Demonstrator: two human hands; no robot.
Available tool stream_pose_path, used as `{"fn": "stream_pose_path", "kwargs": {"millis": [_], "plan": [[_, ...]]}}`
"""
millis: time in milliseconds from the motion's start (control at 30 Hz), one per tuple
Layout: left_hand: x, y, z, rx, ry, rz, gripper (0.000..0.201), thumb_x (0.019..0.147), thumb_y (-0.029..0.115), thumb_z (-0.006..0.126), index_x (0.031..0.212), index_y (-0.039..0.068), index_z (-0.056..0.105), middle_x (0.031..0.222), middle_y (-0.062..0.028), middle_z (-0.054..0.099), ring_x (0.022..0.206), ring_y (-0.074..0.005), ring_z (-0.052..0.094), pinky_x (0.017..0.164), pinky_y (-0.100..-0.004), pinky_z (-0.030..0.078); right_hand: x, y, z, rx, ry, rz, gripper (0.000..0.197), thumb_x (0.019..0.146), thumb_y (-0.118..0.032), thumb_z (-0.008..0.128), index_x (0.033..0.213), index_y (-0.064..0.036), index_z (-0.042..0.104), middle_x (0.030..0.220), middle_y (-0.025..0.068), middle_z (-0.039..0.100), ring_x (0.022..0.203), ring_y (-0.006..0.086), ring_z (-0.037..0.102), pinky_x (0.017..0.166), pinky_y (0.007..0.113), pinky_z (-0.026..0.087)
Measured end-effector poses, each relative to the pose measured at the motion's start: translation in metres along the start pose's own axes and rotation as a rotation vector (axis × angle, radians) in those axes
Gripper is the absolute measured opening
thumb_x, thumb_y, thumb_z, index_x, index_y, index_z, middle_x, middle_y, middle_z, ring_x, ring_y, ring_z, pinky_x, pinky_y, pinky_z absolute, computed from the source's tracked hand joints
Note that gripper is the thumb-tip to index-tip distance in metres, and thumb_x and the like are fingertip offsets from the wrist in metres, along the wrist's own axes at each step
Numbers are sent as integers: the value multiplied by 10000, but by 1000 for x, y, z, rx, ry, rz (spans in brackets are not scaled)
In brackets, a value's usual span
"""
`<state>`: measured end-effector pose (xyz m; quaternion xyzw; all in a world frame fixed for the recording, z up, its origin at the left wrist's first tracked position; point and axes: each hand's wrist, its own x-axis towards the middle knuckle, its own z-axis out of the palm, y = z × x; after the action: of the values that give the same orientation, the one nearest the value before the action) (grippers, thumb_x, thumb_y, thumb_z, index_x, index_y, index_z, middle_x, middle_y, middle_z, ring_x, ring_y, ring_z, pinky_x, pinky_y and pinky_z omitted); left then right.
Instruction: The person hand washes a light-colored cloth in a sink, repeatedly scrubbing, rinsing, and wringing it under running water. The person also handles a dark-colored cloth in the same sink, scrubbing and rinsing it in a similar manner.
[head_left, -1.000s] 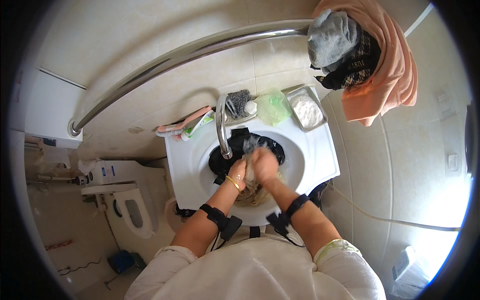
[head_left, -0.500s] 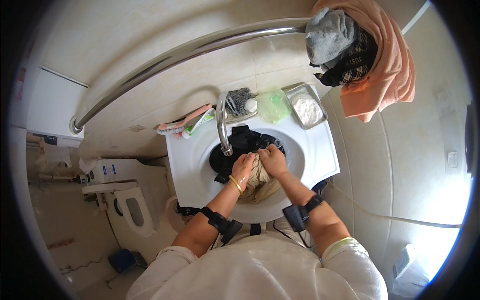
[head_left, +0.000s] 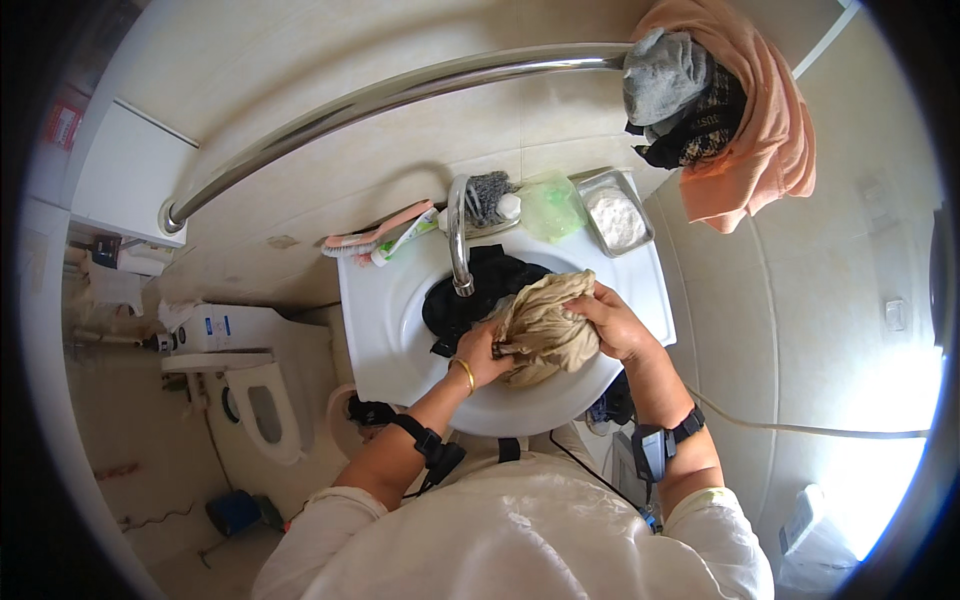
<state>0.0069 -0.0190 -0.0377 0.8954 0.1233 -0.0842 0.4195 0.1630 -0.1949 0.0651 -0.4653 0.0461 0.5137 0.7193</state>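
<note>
A wet, crumpled beige cloth garment [head_left: 548, 328] is held up over the white washbasin [head_left: 378, 345]. My left hand [head_left: 482, 352] grips its left side, with fingers closed into the folds. On the other side, my right hand [head_left: 612, 318] pinches the garment's upper right edge between thumb and fingers. Behind it, a black garment [head_left: 480, 295] lies bunched in the bowl, partly hidden by the beige cloth. The chrome tap [head_left: 461, 240] arches over the black garment.
Along the basin's back edge lie a pink brush [head_left: 380, 228], a tube [head_left: 408, 236], a green plastic bag [head_left: 552, 207] and a metal tray of white powder [head_left: 616, 220]. Clothes [head_left: 745, 150] hang on the chrome rail [head_left: 400, 97]. A toilet [head_left: 265, 400] stands at left.
My right hand has moved right and toward me, drawing the beige garment wider and up from the bowl. My left hand has shifted slightly left and nearer.
</note>
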Motion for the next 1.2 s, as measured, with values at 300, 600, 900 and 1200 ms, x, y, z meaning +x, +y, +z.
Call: {"fn": "stream_pose_path", "kwargs": {"millis": [300,600,900,1200], "plan": [[-27,-2,-45,-1307,-113,-257,469,741,105,628,1177,-42,538,1074,-89,622,949,-167,593,844,-305,458,9,-15,-47,9,130,-179,354,862,-168,526,1148,41,515,1072,145,614,975,234,600,883,350,470],[2,-19,-9,-384,-55,-231,514,880,231,571,1353,141,392,1196,-147,487,1075,-236,508,916,-320,416,63,110,-39,-1371,731,-187,399,804,-173,545,1195,-101,511,1116,183,500,1026,359,505,831,428,471],[40,-9,30,260,-104,-331,587,804,122,546,1357,249,396,1236,-184,442,1014,-407,535,893,-426,448,122,141,-42,-1871,588,-42,285,842,-228,515,1085,-110,604,1085,134,568,1030,307,544,786,409,510],[14,-33,11,-1666,226,-596,322,821,86,523,1139,37,546,1066,-84,603,990,-252,581,874,-389,470,80,100,-26,-252,396,-73,265,814,-117,563,1058,-14,561,999,104,622,922,259,608,785,354,505]]}}
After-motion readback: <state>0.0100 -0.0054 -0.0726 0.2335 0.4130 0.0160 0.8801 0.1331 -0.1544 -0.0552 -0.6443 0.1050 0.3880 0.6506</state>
